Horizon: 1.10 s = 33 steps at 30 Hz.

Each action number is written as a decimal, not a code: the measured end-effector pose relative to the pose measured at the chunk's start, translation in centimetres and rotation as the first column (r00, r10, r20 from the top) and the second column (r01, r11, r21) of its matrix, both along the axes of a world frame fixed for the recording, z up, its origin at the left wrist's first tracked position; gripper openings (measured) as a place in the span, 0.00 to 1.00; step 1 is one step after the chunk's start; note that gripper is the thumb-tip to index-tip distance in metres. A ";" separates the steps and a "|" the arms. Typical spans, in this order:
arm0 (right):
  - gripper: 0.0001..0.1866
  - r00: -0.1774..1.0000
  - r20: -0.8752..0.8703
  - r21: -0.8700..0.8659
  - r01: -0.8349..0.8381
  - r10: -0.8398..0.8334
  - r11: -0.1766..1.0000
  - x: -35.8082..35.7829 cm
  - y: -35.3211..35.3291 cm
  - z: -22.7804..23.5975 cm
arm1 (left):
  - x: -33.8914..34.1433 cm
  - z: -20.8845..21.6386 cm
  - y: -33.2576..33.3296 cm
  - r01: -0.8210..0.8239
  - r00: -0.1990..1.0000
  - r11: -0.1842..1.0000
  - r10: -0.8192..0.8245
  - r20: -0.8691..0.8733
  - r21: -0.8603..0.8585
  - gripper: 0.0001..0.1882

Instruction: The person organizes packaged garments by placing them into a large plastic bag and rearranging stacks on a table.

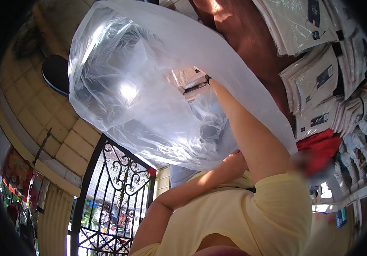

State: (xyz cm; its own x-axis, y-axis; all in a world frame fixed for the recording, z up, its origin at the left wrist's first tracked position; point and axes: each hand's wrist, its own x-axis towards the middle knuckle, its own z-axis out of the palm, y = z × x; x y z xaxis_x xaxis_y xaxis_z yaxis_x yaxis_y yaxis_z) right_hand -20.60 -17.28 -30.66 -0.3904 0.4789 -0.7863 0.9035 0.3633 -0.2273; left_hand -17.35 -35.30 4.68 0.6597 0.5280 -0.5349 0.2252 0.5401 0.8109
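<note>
A large clear plastic bag [128, 115] spreads wide in front of me, its mouth facing up. My right arm reaches deep into it, with a dark band at the wrist. My right hand [200, 71] is down beside wrapped packets [185, 79] at the bottom of the bag; its fingers are too hidden to read. Across my front, my left hand [236, 163] is closed at the near rim of the bag, with the plastic bunched against it.
Stacks of pale folded garments in clear sleeves [315, 81] lie at the right, on and beside a brown surface [251, 38]. Red cloth [320, 143] and a white balustrade [354, 158] are near them. A black iron gate [115, 192] stands at lower left; a dark round object [55, 74] lies on the tiles.
</note>
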 end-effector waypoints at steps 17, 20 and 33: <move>0.12 0.870 -0.488 -0.025 -0.086 0.063 0.996 -6.6 -11.4 19.6 | -18.2 -3.7 -0.3 -0.980 0.148 0.069 0.883 -0.446 -0.189 0.38; 0.12 0.811 -0.585 -0.207 -0.172 0.019 0.963 -5.4 -10.5 32.4 | -18.0 -2.5 0.3 -0.984 0.083 0.010 0.909 -0.408 -0.179 0.44; 0.28 0.390 -0.915 0.237 0.732 -0.107 0.639 17.2 -6.7 53.3 | -10.5 19.0 6.6 -0.813 0.543 0.493 0.834 0.099 0.309 0.14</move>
